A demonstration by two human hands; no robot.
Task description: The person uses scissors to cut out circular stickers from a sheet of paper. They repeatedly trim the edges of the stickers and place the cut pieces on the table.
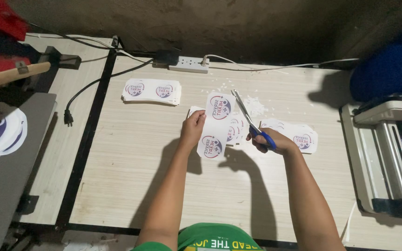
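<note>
left hand [193, 127] pinching printed sheet [216, 124]; right hand [271, 141] gripping scissors [249, 120]

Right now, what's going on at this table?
A person is cutting printed stickers. The left hand holds up a white sheet of round logos; the right hand works blue-handled scissors, blades open at the sheet's edge. More sheets lie stacked on the table, one stack near the power strip.
</note>
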